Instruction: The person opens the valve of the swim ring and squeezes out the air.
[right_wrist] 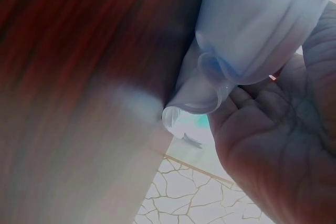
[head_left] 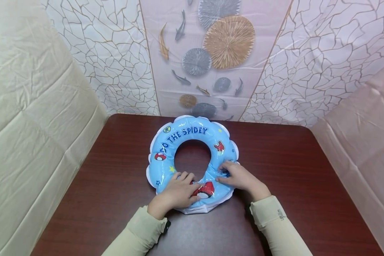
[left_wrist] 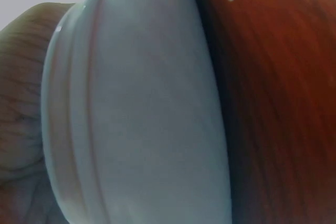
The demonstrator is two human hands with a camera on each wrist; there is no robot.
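Note:
A light blue inflatable swim ring (head_left: 163, 170) with a white scalloped edge lies flat on the table, printed with "DO THE SPIDEY", stars and red figures. My left hand (head_left: 177, 192) rests on its near part, fingers spread over a red print. At the ring's right side, the thumb and fingers of my right hand (head_left: 241, 177) pinch the puckered blue vinyl; what lies between the fingertips is hidden. The left wrist view shows the ring's pale side (left_wrist: 152, 98) against my palm. In the right wrist view, the white edge (right_wrist: 197, 90) folds loosely beside my right hand.
The dark red-brown wooden table (head_left: 115, 177) extends on all sides of the ring. Behind it hangs a patterned cloth (head_left: 166, 89) with fish and round motifs. Cream padded panels (head_left: 35, 142) stand along the left and right.

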